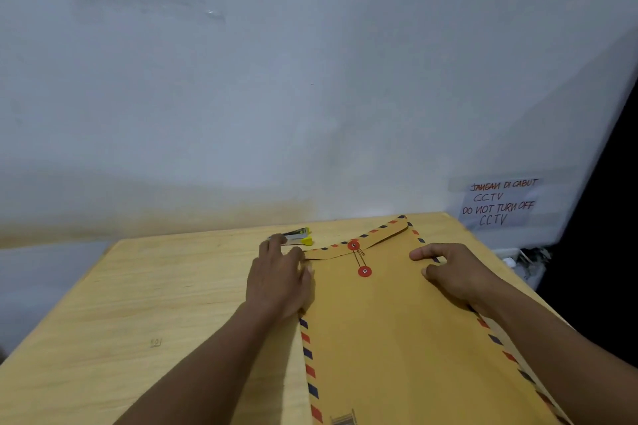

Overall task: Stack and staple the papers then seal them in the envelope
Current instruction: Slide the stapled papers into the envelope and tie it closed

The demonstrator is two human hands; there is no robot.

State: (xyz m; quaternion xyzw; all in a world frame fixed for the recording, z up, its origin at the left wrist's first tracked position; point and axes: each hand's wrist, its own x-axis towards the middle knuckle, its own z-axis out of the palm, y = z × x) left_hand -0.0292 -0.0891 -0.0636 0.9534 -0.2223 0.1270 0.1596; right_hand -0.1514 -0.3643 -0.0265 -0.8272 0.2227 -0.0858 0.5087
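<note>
Your pale wooden table [165,286] carries two things. A brown envelope [397,338] with red-and-blue striped borders lies flat on its right half, running from your 6 o'clock toward 12, flap folded down at the far end. A yellow stapler [298,237] lies on the bare wood at 11 o'clock from the flap, near the table's far edge. Your left hand [279,281] rests across the envelope's left edge at 9 o'clock; whether a fingertip touches the stapler is unclear.

Left hand [278,281] and right hand [455,272] rest on the envelope's [397,338] side edges; stapler [298,236] lies at the table's [155,286] far edge.
</note>
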